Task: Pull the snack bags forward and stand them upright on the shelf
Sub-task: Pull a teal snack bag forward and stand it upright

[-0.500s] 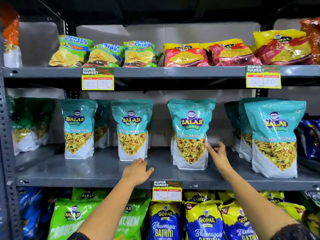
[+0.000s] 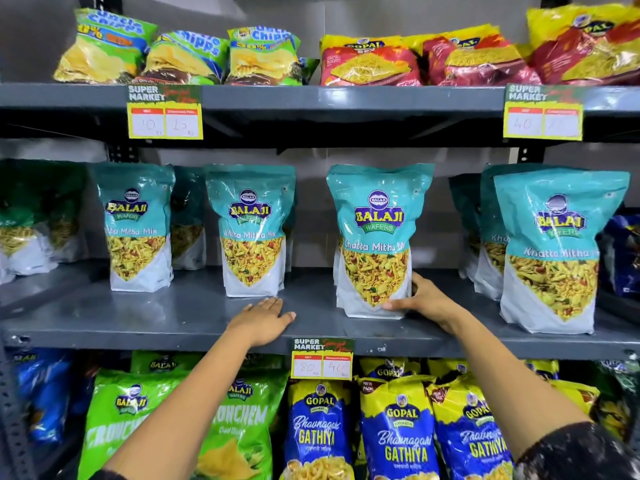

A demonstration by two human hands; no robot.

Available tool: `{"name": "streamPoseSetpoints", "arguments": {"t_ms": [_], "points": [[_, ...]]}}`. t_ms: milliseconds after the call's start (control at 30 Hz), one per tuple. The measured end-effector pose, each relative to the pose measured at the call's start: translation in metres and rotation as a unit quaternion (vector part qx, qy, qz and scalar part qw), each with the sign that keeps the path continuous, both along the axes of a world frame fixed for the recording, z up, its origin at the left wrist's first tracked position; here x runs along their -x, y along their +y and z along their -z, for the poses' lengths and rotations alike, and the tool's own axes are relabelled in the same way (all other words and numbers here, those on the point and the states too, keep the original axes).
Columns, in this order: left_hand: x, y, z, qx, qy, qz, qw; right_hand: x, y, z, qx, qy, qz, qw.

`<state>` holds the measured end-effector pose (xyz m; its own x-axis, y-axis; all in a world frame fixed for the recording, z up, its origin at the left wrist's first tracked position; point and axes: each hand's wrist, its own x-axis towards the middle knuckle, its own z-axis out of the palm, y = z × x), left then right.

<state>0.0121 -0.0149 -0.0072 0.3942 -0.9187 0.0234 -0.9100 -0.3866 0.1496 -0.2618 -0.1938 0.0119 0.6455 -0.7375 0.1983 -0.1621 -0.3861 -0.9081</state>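
Observation:
Several teal Balaji Khatta Mitha Mix bags stand upright on the grey middle shelf point(image 2: 173, 317). My right hand point(image 2: 424, 299) grips the lower right corner of the centre bag point(image 2: 377, 237), thumb on its front and fingers behind its side. My left hand point(image 2: 261, 320) lies flat, palm down, on the shelf's front edge, just below a second teal bag point(image 2: 251, 230) and not touching it. A third bag point(image 2: 136, 226) stands further left and a fourth point(image 2: 554, 251) at the right, close to the front edge. More teal bags stand behind them, partly hidden.
The top shelf holds Uncle Chipps bags point(image 2: 187, 57) and red-yellow Gopal bags point(image 2: 370, 60). Below hang green Balaji bags point(image 2: 239, 427) and blue Gopal Gathiya bags point(image 2: 401, 434). Yellow price tags point(image 2: 322, 358) clip to the shelf edges. A dark blue bag point(image 2: 623, 254) sits at far right.
My right hand has moved left and closed on the centre bag's lower right corner. My left hand stays flat on the shelf edge. The view has moved closer to the shelves.

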Motion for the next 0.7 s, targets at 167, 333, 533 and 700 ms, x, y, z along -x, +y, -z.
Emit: {"name": "streamPoseSetpoints", "arguments": {"t_ms": [167,333,533,700], "points": [[-0.002,0.000,0.000,-0.003,-0.004,-0.001,1.000,0.010,0.010,0.004,0.018,0.001,0.002,1.000],[-0.001,0.000,0.000,-0.004,-0.007,-0.001,1.000,0.016,0.021,0.008,0.033,-0.002,0.004,0.999],[0.001,0.002,-0.002,-0.002,-0.005,-0.004,1.000,0.023,0.029,0.011,0.042,-0.002,-0.007,0.999],[0.003,0.002,-0.003,-0.001,-0.008,-0.004,1.000,0.025,0.038,0.009,0.052,0.001,-0.019,0.998]]}}
